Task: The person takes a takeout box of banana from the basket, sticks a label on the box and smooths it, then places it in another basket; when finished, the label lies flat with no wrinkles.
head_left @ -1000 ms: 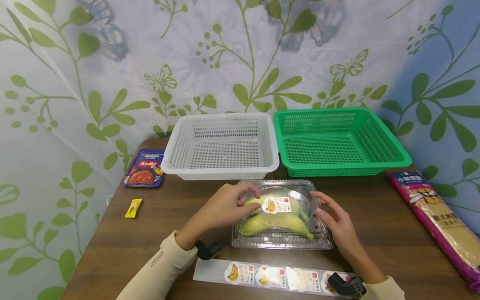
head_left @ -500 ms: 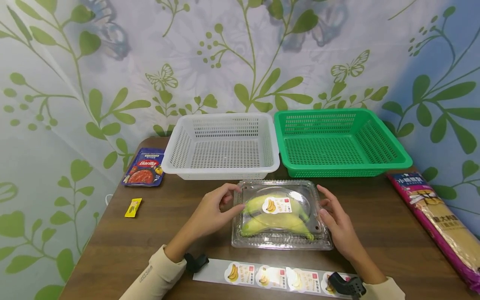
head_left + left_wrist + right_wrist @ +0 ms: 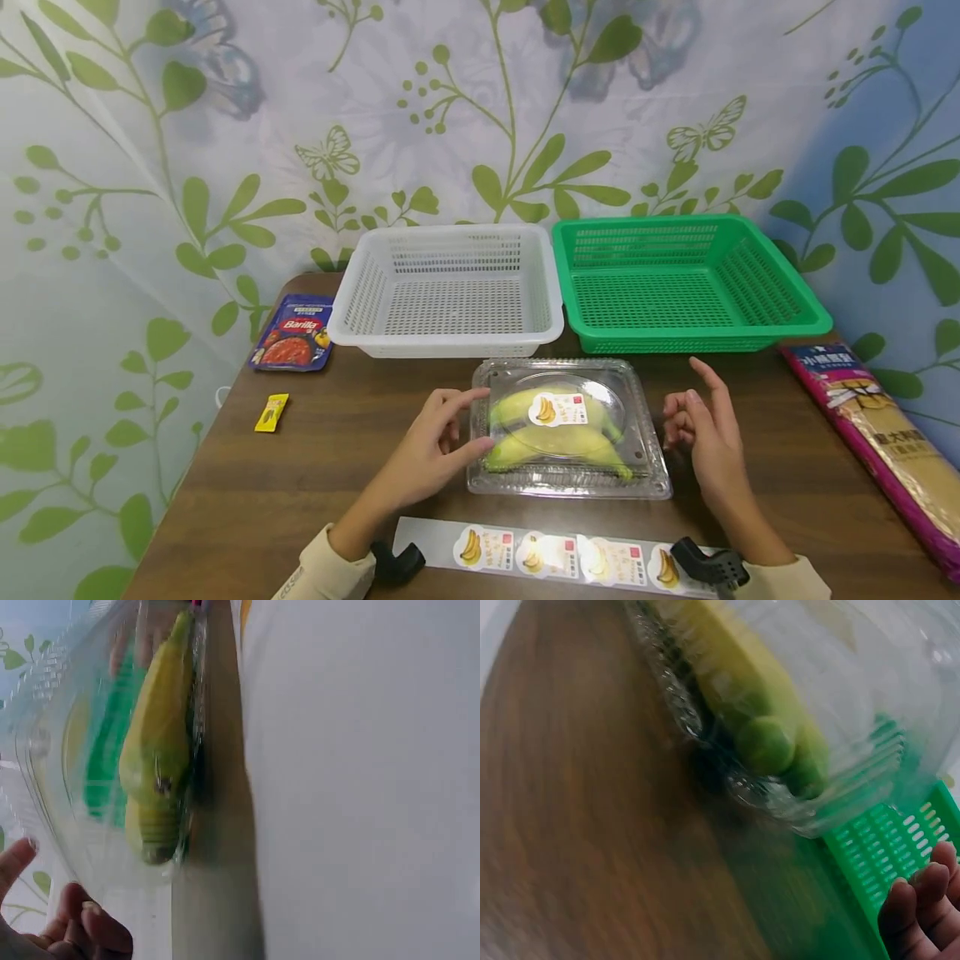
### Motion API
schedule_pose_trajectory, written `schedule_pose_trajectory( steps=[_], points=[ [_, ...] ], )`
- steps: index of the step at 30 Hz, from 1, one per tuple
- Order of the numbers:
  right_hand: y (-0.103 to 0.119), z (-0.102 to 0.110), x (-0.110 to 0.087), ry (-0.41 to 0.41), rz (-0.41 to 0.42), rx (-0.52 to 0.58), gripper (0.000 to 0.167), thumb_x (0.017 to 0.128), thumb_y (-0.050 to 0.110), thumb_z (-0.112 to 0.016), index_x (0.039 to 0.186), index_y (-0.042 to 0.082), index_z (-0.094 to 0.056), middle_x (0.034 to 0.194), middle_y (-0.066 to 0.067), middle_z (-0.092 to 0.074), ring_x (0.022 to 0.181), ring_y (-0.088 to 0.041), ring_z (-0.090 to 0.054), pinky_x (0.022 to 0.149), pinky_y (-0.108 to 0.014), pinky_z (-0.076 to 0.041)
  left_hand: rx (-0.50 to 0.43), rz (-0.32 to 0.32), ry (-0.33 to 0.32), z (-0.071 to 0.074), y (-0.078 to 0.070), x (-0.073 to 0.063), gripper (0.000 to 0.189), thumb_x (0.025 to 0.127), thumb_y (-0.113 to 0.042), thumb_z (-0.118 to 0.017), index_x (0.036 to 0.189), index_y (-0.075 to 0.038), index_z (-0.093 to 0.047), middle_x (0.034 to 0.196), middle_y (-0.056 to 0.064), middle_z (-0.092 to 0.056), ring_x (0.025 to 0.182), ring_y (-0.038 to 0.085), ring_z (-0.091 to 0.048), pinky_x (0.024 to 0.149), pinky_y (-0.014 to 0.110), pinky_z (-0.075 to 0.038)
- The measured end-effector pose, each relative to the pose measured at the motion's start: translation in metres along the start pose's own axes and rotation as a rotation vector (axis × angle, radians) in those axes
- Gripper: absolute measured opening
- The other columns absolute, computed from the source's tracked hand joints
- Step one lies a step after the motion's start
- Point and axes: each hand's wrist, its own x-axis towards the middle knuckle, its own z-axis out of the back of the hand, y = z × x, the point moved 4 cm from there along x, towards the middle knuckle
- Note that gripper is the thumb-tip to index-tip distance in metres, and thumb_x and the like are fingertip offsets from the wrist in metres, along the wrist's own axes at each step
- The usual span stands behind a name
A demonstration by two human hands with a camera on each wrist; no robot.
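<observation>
A clear plastic clamshell box [image 3: 645, 450] lies closed on the table, with yellow-green bananas [image 3: 540, 446] inside. On its lid sits a white banana label [image 3: 558, 410]. My left hand [image 3: 423, 450] is at the box's left side, thumb and index finger extended near its edge; whether they touch it I cannot tell. To the right of the box my right hand [image 3: 708, 433] hangs apart from it, index finger raised, holding nothing. In the left wrist view the bananas [image 3: 161, 742] show through the box wall. A strip of banana labels [image 3: 480, 548] lies in front.
A white basket [image 3: 450, 346] and a green basket [image 3: 697, 337] stand side by side behind the box. At the left are a blue Barilla pouch [image 3: 296, 333] and a small yellow packet [image 3: 272, 412]. A long noodle pack [image 3: 877, 433] lies along the right.
My left hand has drawn back from above the lid to the box's left edge. My right hand has moved away from the box toward the right. The box stays in place.
</observation>
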Motion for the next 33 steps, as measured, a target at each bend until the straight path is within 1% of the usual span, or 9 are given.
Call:
schedule_pose_trajectory(
  steps=[5, 8, 13, 15, 18, 22, 24, 28, 33],
  points=[
    [0.001, 0.008, 0.003, -0.031, 0.005, 0.014, 0.045, 0.111, 0.015, -0.041, 0.156, 0.014, -0.035, 0.086, -0.011, -0.056, 0.059, -0.023, -0.047, 0.049, -0.032, -0.043, -0.045, 0.073, 0.044, -0.007, 0.000, -0.003, 0.061, 0.099, -0.035, -0.070, 0.154, -0.035, -0.044, 0.129, 0.004, -0.042, 0.090, 0.024, -0.050, 0.069, 0.028, -0.048],
    [0.001, 0.018, 0.006, -0.040, 0.018, 0.021, 0.046, 0.110, 0.014, -0.042, 0.156, 0.014, -0.034, 0.086, -0.011, -0.056, 0.059, -0.022, -0.048, 0.050, -0.029, -0.045, -0.051, 0.096, 0.082, -0.011, 0.000, -0.003, 0.062, 0.101, -0.037, -0.065, 0.157, -0.038, -0.037, 0.132, 0.002, -0.044, 0.090, 0.021, -0.053, 0.070, 0.028, -0.050],
    [-0.002, 0.042, 0.015, -0.079, 0.008, 0.094, 0.048, 0.110, 0.014, -0.045, 0.156, 0.013, -0.032, 0.086, -0.010, -0.057, 0.059, -0.020, -0.050, 0.052, -0.025, -0.049, -0.088, 0.074, 0.094, -0.014, 0.000, -0.002, 0.061, 0.103, -0.033, -0.064, 0.157, -0.033, -0.038, 0.112, 0.005, -0.052, 0.081, 0.018, -0.053, 0.066, 0.025, -0.047],
    [-0.004, 0.052, 0.020, -0.128, -0.019, 0.138, 0.049, 0.109, 0.016, -0.048, 0.156, 0.014, -0.033, 0.085, -0.008, -0.058, 0.058, -0.019, -0.050, 0.052, -0.024, -0.049, -0.117, 0.065, 0.084, -0.014, 0.002, -0.001, 0.059, 0.102, -0.029, -0.065, 0.156, -0.030, -0.041, 0.105, 0.006, -0.051, 0.080, 0.019, -0.051, 0.065, 0.025, -0.044],
    [-0.009, 0.065, 0.027, -0.211, -0.073, 0.211, 0.050, 0.108, 0.018, -0.052, 0.155, 0.016, -0.033, 0.083, -0.007, -0.059, 0.056, -0.018, -0.050, 0.052, -0.024, -0.050, -0.150, 0.061, 0.069, -0.014, 0.004, -0.002, 0.057, 0.101, -0.025, -0.066, 0.154, -0.027, -0.043, 0.102, 0.007, -0.051, 0.080, 0.019, -0.049, 0.064, 0.024, -0.042],
    [-0.014, 0.081, 0.038, -0.326, -0.127, 0.308, 0.050, 0.107, 0.016, -0.053, 0.152, 0.020, -0.033, 0.079, -0.008, -0.058, 0.052, -0.019, -0.049, 0.049, -0.025, -0.050, -0.178, 0.070, 0.062, -0.014, 0.006, -0.002, 0.057, 0.101, -0.023, -0.067, 0.153, -0.027, -0.044, 0.099, 0.006, -0.051, 0.079, 0.019, -0.048, 0.064, 0.024, -0.041],
    [-0.015, 0.089, 0.044, -0.376, -0.129, 0.329, 0.049, 0.106, 0.014, -0.054, 0.151, 0.020, -0.033, 0.079, -0.008, -0.058, 0.051, -0.019, -0.049, 0.048, -0.025, -0.051, -0.187, 0.079, 0.066, -0.014, 0.006, -0.002, 0.057, 0.101, -0.024, -0.067, 0.153, -0.028, -0.043, 0.098, 0.007, -0.051, 0.079, 0.019, -0.048, 0.064, 0.024, -0.041],
    [-0.015, 0.107, 0.060, -0.466, -0.086, 0.355, 0.044, 0.104, 0.009, -0.057, 0.143, 0.018, -0.038, 0.077, -0.009, -0.059, 0.048, -0.018, -0.049, 0.045, -0.026, -0.050, -0.197, 0.091, 0.078, -0.015, 0.005, -0.001, 0.058, 0.101, -0.025, -0.067, 0.153, -0.028, -0.042, 0.098, 0.008, -0.050, 0.080, 0.019, -0.047, 0.065, 0.024, -0.042],
    [-0.016, 0.124, 0.074, -0.524, -0.059, 0.404, 0.035, 0.101, 0.002, -0.058, 0.131, 0.012, -0.043, 0.075, -0.011, -0.059, 0.044, -0.020, -0.049, 0.042, -0.028, -0.049, -0.205, 0.087, 0.095, -0.015, 0.003, -0.002, 0.060, 0.101, -0.025, -0.067, 0.155, -0.028, -0.040, 0.096, 0.007, -0.049, 0.078, 0.018, -0.046, 0.064, 0.025, -0.041]
  ],
)
